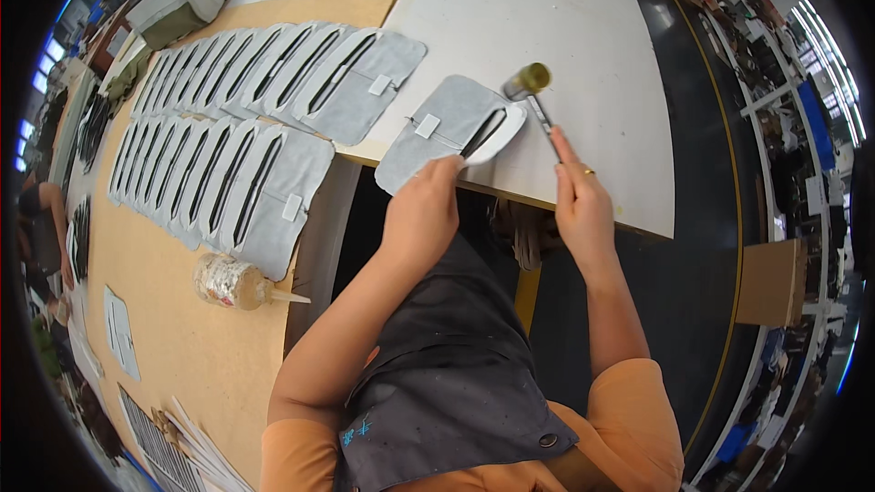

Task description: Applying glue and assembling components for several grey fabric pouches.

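A grey leather-like panel (442,114) with a dark slot, a pale curved flap and a small white tab lies at the white table's near edge. My left hand (427,203) is closed on its near edge, by the end of the flap (499,138). My right hand (581,208) grips the thin dark handle of a hammer (528,82), index finger stretched along it. The hammer's thick cylindrical head, brassy at one end, is tilted beside the panel's upper right corner. Whether it touches the panel, I cannot tell.
Two rows of similar overlapping grey panels (357,96) lie on the tan table (182,346) at left. A glue bottle (232,282) with a pointed nozzle rests on its side near them. Loaded shelves and a cardboard box (770,282) stand at right; another person's arm (56,219) shows far left.
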### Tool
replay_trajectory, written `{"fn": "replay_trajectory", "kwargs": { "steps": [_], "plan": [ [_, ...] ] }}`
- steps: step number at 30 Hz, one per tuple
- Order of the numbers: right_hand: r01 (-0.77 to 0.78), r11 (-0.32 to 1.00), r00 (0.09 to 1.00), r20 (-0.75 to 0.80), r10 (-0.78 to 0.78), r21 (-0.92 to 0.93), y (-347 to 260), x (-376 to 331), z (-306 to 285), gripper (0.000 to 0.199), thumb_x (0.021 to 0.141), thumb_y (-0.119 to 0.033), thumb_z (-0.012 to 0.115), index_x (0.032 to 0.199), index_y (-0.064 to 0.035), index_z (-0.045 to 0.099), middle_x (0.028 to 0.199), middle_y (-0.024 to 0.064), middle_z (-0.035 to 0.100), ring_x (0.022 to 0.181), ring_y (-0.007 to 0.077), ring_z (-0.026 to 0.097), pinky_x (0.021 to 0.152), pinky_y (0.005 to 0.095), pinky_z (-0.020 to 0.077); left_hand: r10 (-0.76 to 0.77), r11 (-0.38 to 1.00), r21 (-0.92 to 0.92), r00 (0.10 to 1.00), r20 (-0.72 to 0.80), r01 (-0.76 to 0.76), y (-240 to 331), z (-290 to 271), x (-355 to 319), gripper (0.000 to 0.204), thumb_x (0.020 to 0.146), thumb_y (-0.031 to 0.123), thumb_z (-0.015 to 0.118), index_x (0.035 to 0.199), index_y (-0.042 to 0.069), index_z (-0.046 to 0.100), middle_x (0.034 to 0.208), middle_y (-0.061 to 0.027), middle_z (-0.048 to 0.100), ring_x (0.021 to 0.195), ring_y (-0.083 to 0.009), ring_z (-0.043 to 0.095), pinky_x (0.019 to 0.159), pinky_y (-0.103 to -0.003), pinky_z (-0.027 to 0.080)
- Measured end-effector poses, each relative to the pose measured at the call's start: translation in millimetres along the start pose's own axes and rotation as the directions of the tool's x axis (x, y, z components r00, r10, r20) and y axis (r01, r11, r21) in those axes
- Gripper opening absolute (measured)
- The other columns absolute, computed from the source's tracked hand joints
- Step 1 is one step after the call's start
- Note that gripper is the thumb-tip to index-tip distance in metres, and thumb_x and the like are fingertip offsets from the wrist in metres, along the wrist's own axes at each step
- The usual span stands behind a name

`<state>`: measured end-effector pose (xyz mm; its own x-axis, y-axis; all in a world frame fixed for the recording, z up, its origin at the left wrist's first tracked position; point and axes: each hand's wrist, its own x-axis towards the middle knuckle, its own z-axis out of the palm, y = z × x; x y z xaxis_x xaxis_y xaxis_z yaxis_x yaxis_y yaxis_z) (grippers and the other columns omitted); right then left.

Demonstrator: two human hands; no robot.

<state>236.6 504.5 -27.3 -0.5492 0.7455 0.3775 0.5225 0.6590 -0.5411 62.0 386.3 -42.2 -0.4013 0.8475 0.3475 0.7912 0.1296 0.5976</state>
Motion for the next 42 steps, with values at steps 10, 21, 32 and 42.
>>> {"fn": "replay_trajectory", "kwargs": {
  "steps": [10, 21, 32, 42],
  "plan": [
    [0.204, 0.963, 0.978, -0.001, -0.208, -0.175, -15, 22, 31, 0.028, 0.091, -0.005, 0.052, 0.115, -0.0064, 0.065, 0.107, 0.0140, 0.058, 0.104, 0.0314, 0.054, 0.094, 0.0414, 0.0406, -0.278, 0.947, -0.267, 0.874, -0.399, 0.179, -21, -263, -111, 0.021, 0.097, -0.002, 0.045, 0.115, -0.004, 0.055, 0.103, -0.0130, 0.063, 0.095, -0.0204, 0.066, 0.087, -0.028, 0.050],
    [0.528, 0.696, 0.555, 0.422, -0.717, 0.487, -251, -3, 154, 0.038, 0.089, -0.033, 0.061, 0.105, 0.0009, 0.062, 0.095, 0.0165, 0.064, 0.085, 0.0336, 0.062, 0.075, 0.0395, 0.0500, -0.711, 0.670, 0.378, 0.699, 0.080, 0.639, -1, -272, -280, 0.029, 0.081, 0.008, 0.065, 0.109, 0.009, 0.059, 0.131, -0.0102, 0.052, 0.129, -0.0337, 0.041, 0.109, -0.045, 0.029],
    [-0.184, 0.803, 0.391, 0.792, -0.469, 0.567, -260, 16, 142, 0.067, 0.079, -0.051, 0.068, 0.117, 0.0027, 0.056, 0.103, 0.0163, 0.066, 0.093, 0.0215, 0.065, 0.080, 0.0326, 0.0518, -0.488, 0.826, 0.188, 0.841, -0.232, 0.532, -42, -163, -257, 0.024, 0.080, 0.006, 0.067, 0.100, 0.005, 0.054, 0.098, -0.0132, 0.050, 0.092, -0.0321, 0.050, 0.082, -0.041, 0.040],
    [-0.489, 0.348, 0.563, 0.594, -0.574, 0.800, -193, -14, 110, 0.092, 0.075, -0.048, 0.076, 0.141, -0.0030, 0.031, 0.133, 0.0189, 0.049, 0.108, 0.0243, 0.060, 0.053, 0.0257, 0.0544, -0.554, 0.807, 0.002, 0.760, -0.340, 0.590, -45, -150, -249, 0.015, 0.079, 0.003, 0.064, 0.089, 0.003, 0.052, 0.087, -0.0111, 0.051, 0.084, -0.0293, 0.050, 0.077, -0.039, 0.039]
  ]
}}
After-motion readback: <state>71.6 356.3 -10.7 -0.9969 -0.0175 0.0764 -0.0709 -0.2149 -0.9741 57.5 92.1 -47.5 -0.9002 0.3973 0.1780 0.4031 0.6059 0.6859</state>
